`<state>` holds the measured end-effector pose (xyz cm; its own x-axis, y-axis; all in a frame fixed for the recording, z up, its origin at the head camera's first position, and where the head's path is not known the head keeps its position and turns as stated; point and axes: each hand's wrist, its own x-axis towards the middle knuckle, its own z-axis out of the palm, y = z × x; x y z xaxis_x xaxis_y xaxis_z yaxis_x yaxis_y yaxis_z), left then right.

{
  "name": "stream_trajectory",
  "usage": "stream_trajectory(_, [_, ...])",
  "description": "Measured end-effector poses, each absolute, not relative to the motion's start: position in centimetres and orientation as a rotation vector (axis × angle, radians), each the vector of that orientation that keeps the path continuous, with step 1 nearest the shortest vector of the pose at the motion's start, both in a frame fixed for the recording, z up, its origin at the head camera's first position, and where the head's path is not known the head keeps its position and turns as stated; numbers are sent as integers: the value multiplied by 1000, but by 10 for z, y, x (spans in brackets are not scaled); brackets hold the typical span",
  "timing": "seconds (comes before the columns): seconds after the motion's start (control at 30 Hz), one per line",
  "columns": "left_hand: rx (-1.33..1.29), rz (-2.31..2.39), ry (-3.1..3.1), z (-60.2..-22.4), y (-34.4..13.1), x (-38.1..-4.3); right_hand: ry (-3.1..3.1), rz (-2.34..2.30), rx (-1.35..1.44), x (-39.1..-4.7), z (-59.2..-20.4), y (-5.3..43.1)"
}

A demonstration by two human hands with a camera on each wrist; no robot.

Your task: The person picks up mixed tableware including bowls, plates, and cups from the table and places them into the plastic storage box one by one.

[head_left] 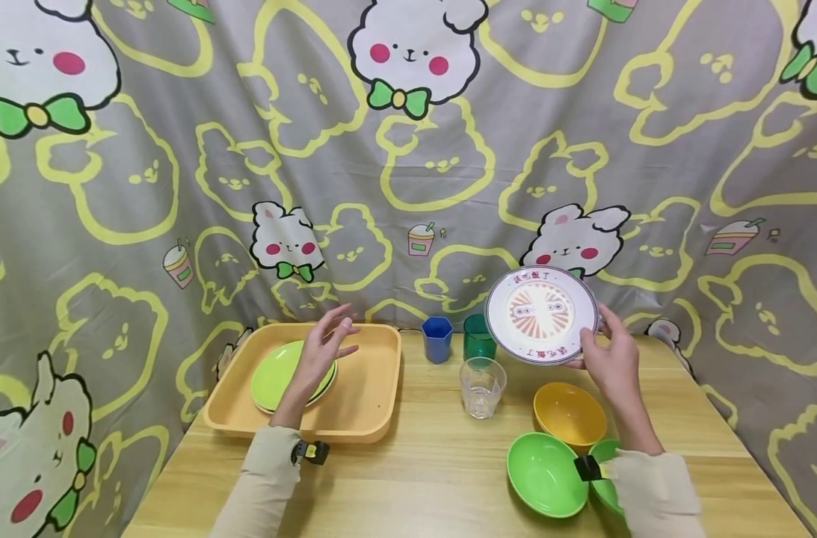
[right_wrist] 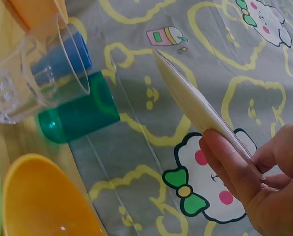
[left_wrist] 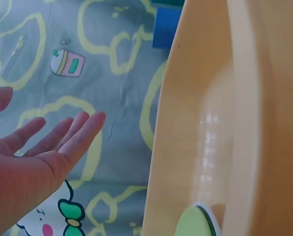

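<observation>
My right hand [head_left: 610, 355] pinches the edge of a white plate [head_left: 541, 315] printed with red characters and a striped picture. The plate is raised and tilted, its face toward the head camera; the right wrist view shows it edge-on, with the thumb on one side and fingers [right_wrist: 225, 162] on the other. Over the yellow-orange tray [head_left: 371, 388] hovers my left hand [head_left: 321, 347], fingers spread and holding nothing. Beneath it, a lime-green plate [head_left: 280, 373] lies on top of a stack at the tray's left part.
Mid-table stand a blue cup [head_left: 437, 340], a green cup [head_left: 477, 340] and a clear cup [head_left: 482, 387]. An orange bowl [head_left: 569, 415] and a green bowl [head_left: 546, 474] sit at the right; another green bowl [head_left: 605, 493] is partly hidden by my right forearm. A patterned curtain [head_left: 408, 164] hangs behind the table.
</observation>
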<state>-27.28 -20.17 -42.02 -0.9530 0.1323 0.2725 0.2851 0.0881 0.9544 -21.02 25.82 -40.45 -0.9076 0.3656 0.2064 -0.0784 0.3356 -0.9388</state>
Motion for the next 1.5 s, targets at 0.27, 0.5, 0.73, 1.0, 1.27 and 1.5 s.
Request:
stream_trajectory(0.27, [-447, -2080, -2192, -416, -186, -270, -2159, 1754, -223, -213, -408, 246])
stream_trajectory(0.5, [-466, -2068, -2217, -413, -174, -272, -2125, 1820, -173, -215, -411, 235])
stream_trajectory(0.73, [-507, -2099, -2191, -414, -161, -272, -2092, 1857, -135, -213, -412, 221])
stream_trajectory(1.0, [-528, -2166, -2160, -417, -142, -271, -2065, 1918, -114, -210, -415, 204])
stream_trajectory(1.27, [-540, -2236, -2128, -418, -124, -270, -2029, 1945, -94, -206, -418, 190])
stream_trajectory(1.5, [-565, -2232, -2143, -420, -112, -267, -2026, 1957, -72, -203, -422, 179])
